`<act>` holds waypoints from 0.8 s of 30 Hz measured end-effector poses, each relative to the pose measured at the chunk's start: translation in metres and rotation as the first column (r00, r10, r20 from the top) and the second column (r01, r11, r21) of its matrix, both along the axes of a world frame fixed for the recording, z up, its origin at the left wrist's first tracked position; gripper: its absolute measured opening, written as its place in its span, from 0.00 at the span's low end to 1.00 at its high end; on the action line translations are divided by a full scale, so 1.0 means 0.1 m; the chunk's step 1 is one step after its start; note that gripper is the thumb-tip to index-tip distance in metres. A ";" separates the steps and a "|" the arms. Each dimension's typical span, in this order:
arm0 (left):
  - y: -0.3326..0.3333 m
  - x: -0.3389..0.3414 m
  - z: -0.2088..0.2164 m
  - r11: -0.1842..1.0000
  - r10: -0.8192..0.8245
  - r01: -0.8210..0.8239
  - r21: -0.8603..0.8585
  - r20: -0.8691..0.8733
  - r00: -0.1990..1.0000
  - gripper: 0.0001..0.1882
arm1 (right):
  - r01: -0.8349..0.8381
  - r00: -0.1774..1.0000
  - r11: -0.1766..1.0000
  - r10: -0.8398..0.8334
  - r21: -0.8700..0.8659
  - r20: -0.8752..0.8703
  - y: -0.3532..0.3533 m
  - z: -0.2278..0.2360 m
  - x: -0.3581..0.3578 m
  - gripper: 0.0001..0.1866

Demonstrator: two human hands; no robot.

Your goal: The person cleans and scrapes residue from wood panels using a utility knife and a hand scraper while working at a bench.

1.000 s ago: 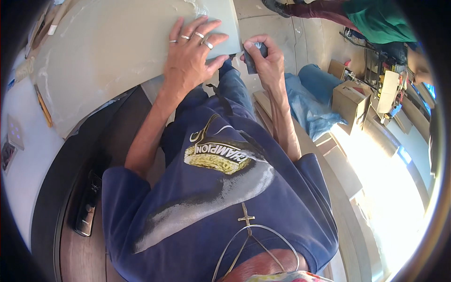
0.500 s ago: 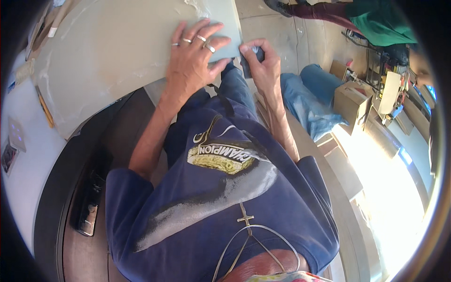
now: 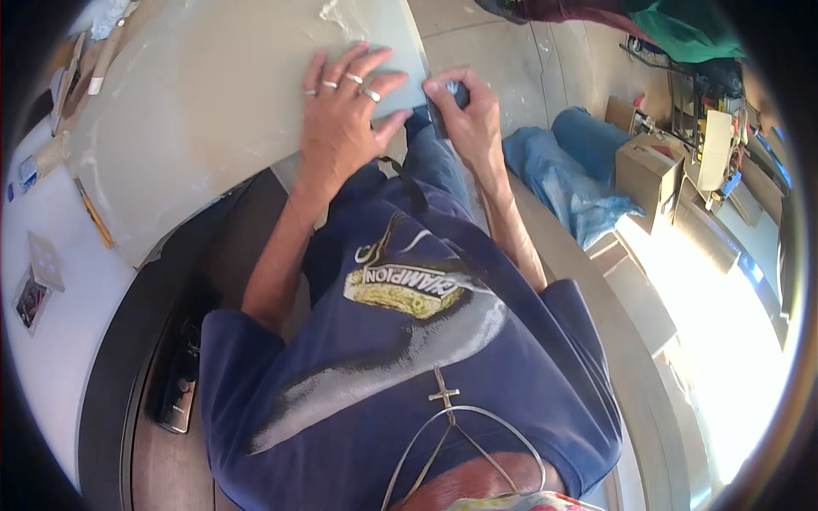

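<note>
A large pale board with whitish smears spans the upper left. My left hand, with rings on several fingers, lies on it near the right corner, fingers spread and holding nothing. At the board's right edge my right hand pinches a dark, thin piece that looks like folded sandpaper. Thumb and fingertips press it against or right beside that edge; the exact contact is hidden. Part of the piece shows between thumb and fingers.
Blue plastic-wrapped rolls and a cardboard box stand to the right. Another person's leg in dark red and green clothing shows at the upper right. A pencil-like yellow stick lies by the board's left edge.
The whole view has shifted slightly, so the board's edge sits further left. My right hand stays at the edge with the dark piece; my left hand remains spread on the board.
</note>
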State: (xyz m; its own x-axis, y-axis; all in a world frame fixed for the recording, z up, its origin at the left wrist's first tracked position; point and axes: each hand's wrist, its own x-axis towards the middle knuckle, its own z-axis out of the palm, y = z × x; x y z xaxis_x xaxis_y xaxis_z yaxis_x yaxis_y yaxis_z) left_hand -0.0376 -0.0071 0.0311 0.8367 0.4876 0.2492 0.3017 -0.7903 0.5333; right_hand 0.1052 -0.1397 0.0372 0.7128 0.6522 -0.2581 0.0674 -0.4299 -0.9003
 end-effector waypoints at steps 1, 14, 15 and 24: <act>0.02 0.00 -0.01 1.000 -0.007 0.007 0.016 0.005 1.000 0.26 | 0.002 1.000 1.000 -0.002 0.009 0.025 0.01 0.00 -0.01 0.08; -0.08 0.12 -0.02 0.957 -0.182 0.186 0.224 -0.035 0.983 0.21 | 0.196 0.973 0.979 -0.202 -0.061 -0.112 -0.54 -0.18 0.31 0.11; -0.05 0.06 -0.03 0.948 -0.225 0.230 0.218 -0.048 0.973 0.21 | 0.164 0.976 0.984 -0.172 -0.069 -0.134 -0.47 -0.18 0.30 0.11; -0.16 0.08 -0.08 0.908 -0.302 0.314 0.276 -0.088 0.949 0.26 | 0.208 0.970 0.969 -0.187 0.134 -0.156 -0.73 -0.71 0.32 0.06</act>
